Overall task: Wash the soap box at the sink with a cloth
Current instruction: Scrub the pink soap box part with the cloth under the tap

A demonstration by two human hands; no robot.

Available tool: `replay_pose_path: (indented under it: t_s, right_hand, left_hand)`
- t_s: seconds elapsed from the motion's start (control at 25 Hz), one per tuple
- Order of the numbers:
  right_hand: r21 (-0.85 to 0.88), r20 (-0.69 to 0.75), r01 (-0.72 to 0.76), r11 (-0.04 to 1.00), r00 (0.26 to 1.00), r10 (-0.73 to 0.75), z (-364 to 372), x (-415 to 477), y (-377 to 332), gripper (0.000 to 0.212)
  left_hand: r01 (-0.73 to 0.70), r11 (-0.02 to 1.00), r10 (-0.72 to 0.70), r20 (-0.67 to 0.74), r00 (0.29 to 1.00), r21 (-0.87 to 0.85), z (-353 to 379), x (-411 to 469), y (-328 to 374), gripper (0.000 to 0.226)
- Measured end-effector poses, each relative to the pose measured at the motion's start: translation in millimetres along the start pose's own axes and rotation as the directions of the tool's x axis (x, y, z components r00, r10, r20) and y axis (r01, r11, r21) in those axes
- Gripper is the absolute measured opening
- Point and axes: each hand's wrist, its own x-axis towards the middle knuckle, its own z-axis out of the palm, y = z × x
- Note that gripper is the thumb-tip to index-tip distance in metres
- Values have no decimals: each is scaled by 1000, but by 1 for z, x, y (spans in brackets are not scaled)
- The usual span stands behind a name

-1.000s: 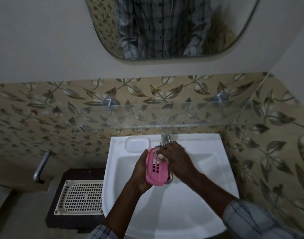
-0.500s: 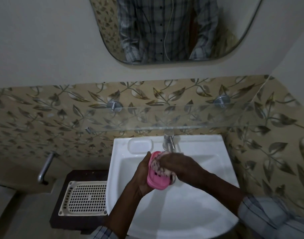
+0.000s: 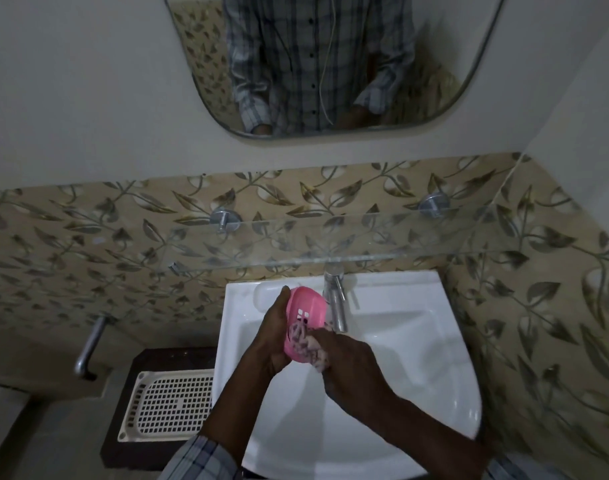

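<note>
Pink soap box (image 3: 305,315) held above the white sink (image 3: 420,344)
Gripped upright in the left hand (image 3: 272,341), just beside the tap (image 3: 336,306); pressed on its lower inside with a patterned cloth (image 3: 303,341) bunched in the curled right hand (image 3: 351,362).

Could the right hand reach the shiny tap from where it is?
Probably yes. The metal tap stands just beyond the right hand with nothing between them, though that hand is gripping the patterned cloth against the pink plastic soap box.

Left hand (image 3: 273,336) grips pink soap box (image 3: 305,308); right hand (image 3: 350,367) presses cloth (image 3: 305,342).
</note>
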Motion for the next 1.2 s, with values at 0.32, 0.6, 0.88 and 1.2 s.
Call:
replay_pose_path:
  t_s: [0.32, 0.6, 0.88, 1.2]
  right_hand:
    - [790, 400, -575, 213, 747, 531, -34, 47, 1, 36]
    - [-194, -39, 166, 967, 983, -177, -33, 30, -6, 43]
    - [-78, 436, 676, 733, 684, -585, -44, 32, 30, 38]
    - [671, 192, -341, 658, 938, 290, -48, 66, 26, 29]
  left_hand:
    - [-51, 990, 84, 256, 963, -134, -4, -6, -24, 58]
    - [112, 941, 10, 357, 934, -320, -1, -20, -19, 59]
    - [255, 961, -212, 315, 925, -103, -5, -29, -7, 51]
    - [370, 929, -363, 195, 911, -2, 6, -26, 21, 68]
